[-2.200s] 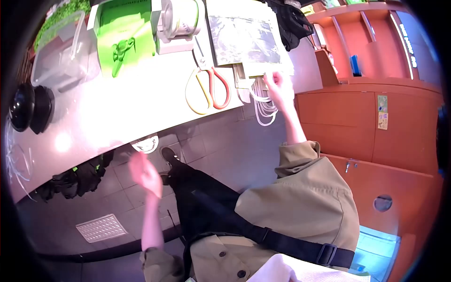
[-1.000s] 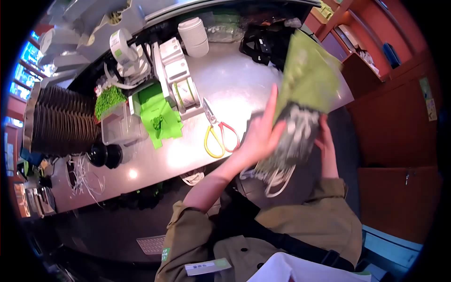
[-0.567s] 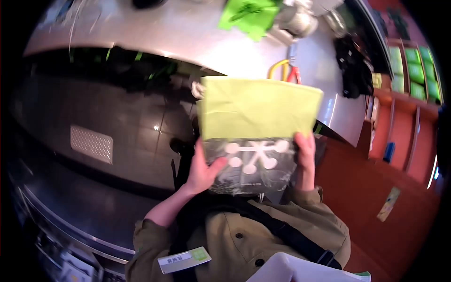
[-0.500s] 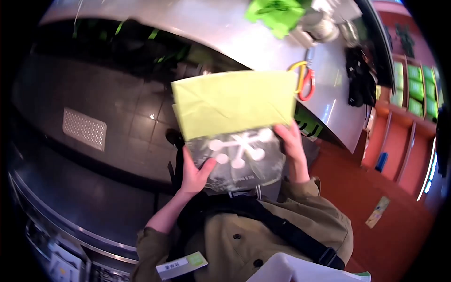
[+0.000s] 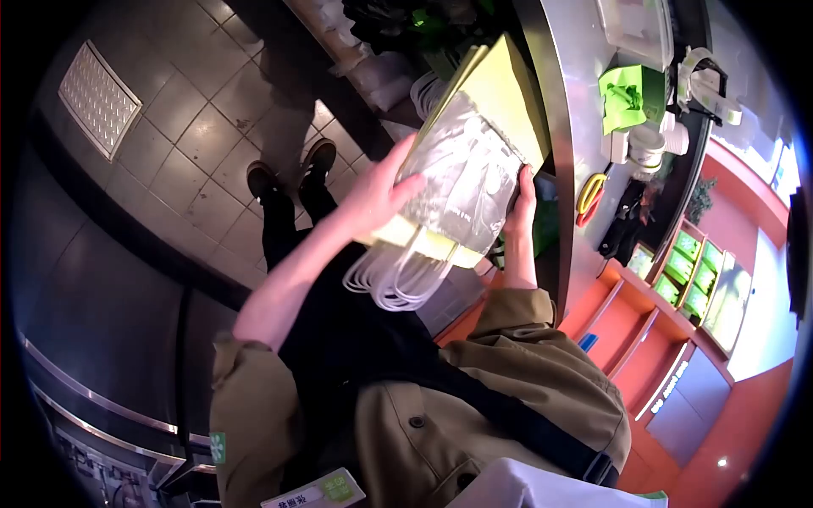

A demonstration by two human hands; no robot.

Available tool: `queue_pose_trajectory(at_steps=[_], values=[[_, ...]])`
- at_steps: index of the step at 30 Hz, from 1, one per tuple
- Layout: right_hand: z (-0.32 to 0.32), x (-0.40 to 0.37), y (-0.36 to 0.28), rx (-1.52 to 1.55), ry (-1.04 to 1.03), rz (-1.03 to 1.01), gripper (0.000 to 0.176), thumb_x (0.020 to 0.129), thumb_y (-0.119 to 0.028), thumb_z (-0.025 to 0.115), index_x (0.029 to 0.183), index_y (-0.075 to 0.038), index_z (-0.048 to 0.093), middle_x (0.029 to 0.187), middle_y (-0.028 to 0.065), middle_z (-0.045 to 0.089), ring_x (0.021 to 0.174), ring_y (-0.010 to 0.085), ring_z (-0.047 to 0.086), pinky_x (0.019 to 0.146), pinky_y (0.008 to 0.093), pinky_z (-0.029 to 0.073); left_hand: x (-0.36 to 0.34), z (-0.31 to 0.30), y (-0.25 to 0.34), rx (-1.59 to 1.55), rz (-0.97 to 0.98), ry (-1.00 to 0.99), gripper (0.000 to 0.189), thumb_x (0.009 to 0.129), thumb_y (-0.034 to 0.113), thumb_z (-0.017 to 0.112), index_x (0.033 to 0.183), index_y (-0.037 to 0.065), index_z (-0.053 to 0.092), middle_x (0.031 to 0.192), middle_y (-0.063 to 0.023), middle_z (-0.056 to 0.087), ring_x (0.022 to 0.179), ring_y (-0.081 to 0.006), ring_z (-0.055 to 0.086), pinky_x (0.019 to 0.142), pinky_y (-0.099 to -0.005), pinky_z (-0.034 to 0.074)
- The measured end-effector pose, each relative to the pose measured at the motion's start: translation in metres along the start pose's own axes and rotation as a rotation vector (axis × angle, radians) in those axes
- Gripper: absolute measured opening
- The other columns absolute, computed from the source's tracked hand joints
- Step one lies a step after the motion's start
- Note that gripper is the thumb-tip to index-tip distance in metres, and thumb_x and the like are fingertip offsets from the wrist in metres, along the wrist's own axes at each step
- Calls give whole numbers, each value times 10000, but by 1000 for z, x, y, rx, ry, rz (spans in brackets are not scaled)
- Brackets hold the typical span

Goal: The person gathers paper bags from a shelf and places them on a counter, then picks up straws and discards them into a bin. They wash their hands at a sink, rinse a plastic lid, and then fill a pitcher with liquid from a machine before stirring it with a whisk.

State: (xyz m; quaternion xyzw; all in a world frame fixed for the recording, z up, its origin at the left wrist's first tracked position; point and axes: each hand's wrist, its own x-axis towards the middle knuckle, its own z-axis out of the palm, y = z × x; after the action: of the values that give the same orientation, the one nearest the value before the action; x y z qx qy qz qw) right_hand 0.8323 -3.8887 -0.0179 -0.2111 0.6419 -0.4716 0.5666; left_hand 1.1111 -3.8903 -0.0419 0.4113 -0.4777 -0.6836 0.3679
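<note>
A stack of yellow-green paper bags (image 5: 514, 93) is held in front of my body, tilted, with a grey plastic-wrapped packet (image 5: 466, 182) against it. Several white cord handles (image 5: 396, 279) hang in loops from the lower edge. On the left side, my left hand (image 5: 381, 190) grips the stack, its thumb over the packet. My right hand (image 5: 522, 203) holds the opposite edge, its fingers partly hidden behind the stack.
A steel counter (image 5: 576, 135) runs along the right, with yellow and red scissors (image 5: 591, 200), a green bag (image 5: 624, 97) and white containers (image 5: 648, 146). Dark shelving stands beyond the bags. A metal floor plate (image 5: 100, 100) lies at upper left.
The stack has turned from nearly level to steeply tilted, and its cord handles now show. Both hands have shifted with it. The view has swung, bringing the feet and tiled floor into sight.
</note>
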Motion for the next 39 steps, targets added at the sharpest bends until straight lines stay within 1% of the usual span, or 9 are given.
queue_pose_trajectory(at_steps=[4, 5, 9, 11, 13, 16, 23, 28, 39], values=[[29, -8, -18, 194, 15, -10, 492, 842, -374, 424, 1185, -24, 382, 1142, 95, 465, 1016, 216, 468, 862, 341, 380, 68, -12, 18, 57, 198, -63, 538, 762, 197, 524, 1224, 7, 325, 1063, -200, 519, 926, -248, 551, 826, -328, 410], [32, -10, -18, 199, 55, -15, 487, 851, -353, 404, 1194, -10, 363, 1157, 109, 447, 1024, 218, 460, 862, 332, 377, 81, -17, 28, 3, 73, -167, 539, 776, 138, 525, 1237, -22, 295, 1173, -153, 454, 974, -171, 503, 857, -287, 377], [22, -26, 12, 160, 34, -12, 487, 852, -333, 413, 1241, -58, 309, 1215, 78, 403, 1084, 216, 415, 905, 354, 342, 141, -4, 22, -30, 214, -114, 544, 767, 163, 549, 1212, -51, 320, 1178, -174, 439, 1025, -185, 462, 862, -267, 363], [24, -32, 21, 247, 83, -29, 466, 863, -385, 365, 1200, -63, 350, 1160, 84, 451, 1039, 226, 452, 887, 358, 353, 165, 11, 32, 31, 260, -101, 532, 765, 165, 552, 1199, -56, 337, 1167, -181, 444, 1014, -185, 466, 853, -263, 367], [10, -36, 34, 211, 27, 24, 474, 867, -439, 302, 1128, -55, 398, 1077, 93, 504, 988, 227, 484, 855, 367, 374, 193, 17, 46, -78, 14, -292, 432, 764, 175, 543, 1107, -61, 427, 1109, -185, 483, 962, -216, 498, 823, -289, 388], [20, -48, 34, 185, -21, 167, 521, 851, -491, 283, 1084, -44, 413, 973, 114, 543, 841, 242, 549, 730, 367, 438, 232, 29, 49, 113, 108, -226, 355, 775, 142, 508, 1074, -45, 461, 1076, -154, 511, 958, -214, 495, 806, -301, 391], [28, -71, 57, -24, -152, 277, 333, 877, -243, 398, 1096, 8, 405, 901, 127, 554, 760, 201, 572, 691, 293, 457, 288, 52, 50, 231, 90, -253, 362, 782, 163, 501, 1082, -35, 459, 1076, -147, 511, 956, -211, 493, 805, -303, 390], [15, -75, 47, -193, -143, 215, 238, 865, -142, 439, 1041, 15, 467, 857, 77, 564, 762, 128, 550, 704, 249, 451, 295, 35, 42, 313, 50, -197, 367, 787, 178, 495, 1088, -27, 457, 1075, -143, 511, 955, -208, 492, 804, -304, 389], [-49, -107, 8, -411, 206, -84, 151, 835, -61, 462, 951, 16, 517, 768, 87, 609, 701, 142, 594, 642, 245, 469, 251, -30, 17, 452, -56, 53, 377, 798, 211, 483, 1102, -11, 454, 1074, -132, 510, 952, -203, 490, 803, -307, 388]])
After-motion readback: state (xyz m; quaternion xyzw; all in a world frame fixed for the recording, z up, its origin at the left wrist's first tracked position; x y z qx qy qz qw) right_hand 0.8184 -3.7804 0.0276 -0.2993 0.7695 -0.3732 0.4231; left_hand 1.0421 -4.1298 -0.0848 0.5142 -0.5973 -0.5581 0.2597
